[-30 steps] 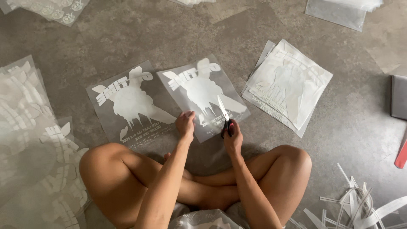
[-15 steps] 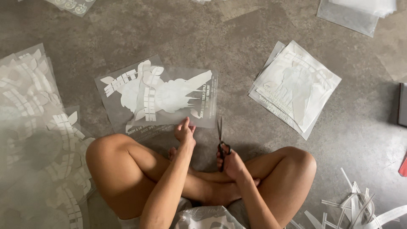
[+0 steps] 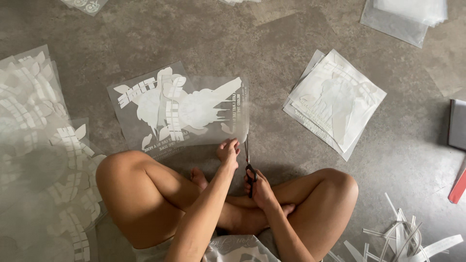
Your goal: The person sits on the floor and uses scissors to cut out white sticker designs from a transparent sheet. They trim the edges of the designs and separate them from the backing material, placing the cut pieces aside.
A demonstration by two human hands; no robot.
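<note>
I sit cross-legged on a grey floor. My left hand (image 3: 228, 151) pinches the near edge of a clear film sheet with white printed shapes (image 3: 208, 109), which lies turned over another printed sheet (image 3: 141, 104). My right hand (image 3: 262, 187) grips black-handled scissors (image 3: 249, 165), blades pointing away from me at the sheet's right near corner, just right of my left hand.
A stack of cut printed sheets (image 3: 335, 99) lies to the right. More film sheets spread along the left (image 3: 39, 140) and at top right (image 3: 403, 14). White offcut strips (image 3: 407, 240) pile at bottom right. A dark flat object (image 3: 457, 123) and a red item (image 3: 458, 187) sit at the right edge.
The right-hand printed sheet has been rotated and slid left over the other sheet. My right hand with the scissors drew back toward my legs, blades now at the sheet's edge.
</note>
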